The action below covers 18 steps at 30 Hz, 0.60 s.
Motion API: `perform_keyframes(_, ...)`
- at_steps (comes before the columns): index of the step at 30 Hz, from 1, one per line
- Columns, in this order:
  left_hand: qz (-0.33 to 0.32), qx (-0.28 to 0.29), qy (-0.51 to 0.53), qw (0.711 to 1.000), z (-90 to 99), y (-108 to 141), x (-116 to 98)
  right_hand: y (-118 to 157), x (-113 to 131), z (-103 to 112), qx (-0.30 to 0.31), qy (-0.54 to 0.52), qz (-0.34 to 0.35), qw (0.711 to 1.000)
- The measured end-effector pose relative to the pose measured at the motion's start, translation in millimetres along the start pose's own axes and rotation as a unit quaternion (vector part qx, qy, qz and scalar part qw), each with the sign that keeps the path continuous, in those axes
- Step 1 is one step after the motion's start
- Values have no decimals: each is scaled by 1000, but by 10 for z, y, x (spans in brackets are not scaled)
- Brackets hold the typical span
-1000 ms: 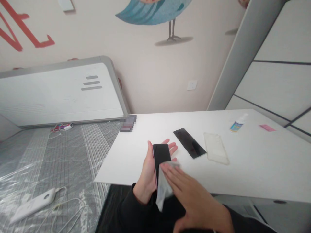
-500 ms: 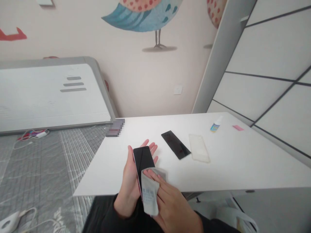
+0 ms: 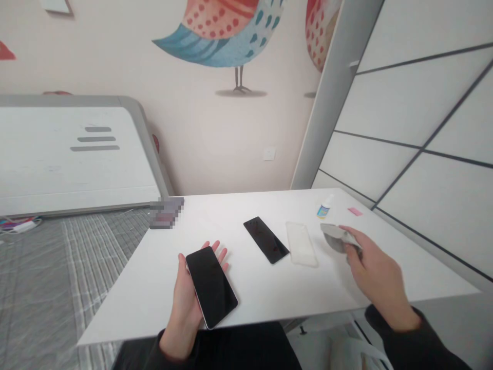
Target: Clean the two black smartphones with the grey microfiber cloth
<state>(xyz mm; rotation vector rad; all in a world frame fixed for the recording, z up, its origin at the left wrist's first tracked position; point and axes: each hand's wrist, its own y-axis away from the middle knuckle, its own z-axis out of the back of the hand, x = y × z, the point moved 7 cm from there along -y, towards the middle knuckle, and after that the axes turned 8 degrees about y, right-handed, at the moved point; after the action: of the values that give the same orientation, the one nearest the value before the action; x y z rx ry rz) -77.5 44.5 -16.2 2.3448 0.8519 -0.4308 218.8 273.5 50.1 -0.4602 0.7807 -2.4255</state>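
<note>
A black-screened phone (image 3: pixel 211 288) rests in my left hand (image 3: pixel 185 298), screen up, with the fingertips showing beyond its far edge. My right hand (image 3: pixel 379 272) pinches a grey cloth (image 3: pixel 337 237) above the right part of the white table. Between the hands, a dark flat phone-shaped panel (image 3: pixel 266 240) lies on the table, and a clear phone case (image 3: pixel 302 245) is just right of it.
Behind the cloth, a small white bottle with a blue and yellow label (image 3: pixel 324 208) and a pink piece (image 3: pixel 355 211) are on the white table (image 3: pixel 154 298). A pixelated dark item (image 3: pixel 166 213) is at its far left corner.
My right hand has lifted the cloth off the phone and moved it far to the right. The whole phone screen now shows in my left hand. The view has shifted somewhat to the right.
</note>
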Motion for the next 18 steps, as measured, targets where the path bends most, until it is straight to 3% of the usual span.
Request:
perform_keyframes(3,-5,-19,1,1000,46,-3,22,35,-159,-111,5,96,48,994)
perform_keyframes(7,-17,-43,-8,999,83,-1,21,318,71,-391,48,19,80,995)
perform_keyframes(12,-29,-42,-33,998,90,25,7,479,327,-816,128,-16,-8,992)
perform_keyframes(18,-45,-43,-3,998,151,32,-4,456,341,-909,135,-36,-34,990)
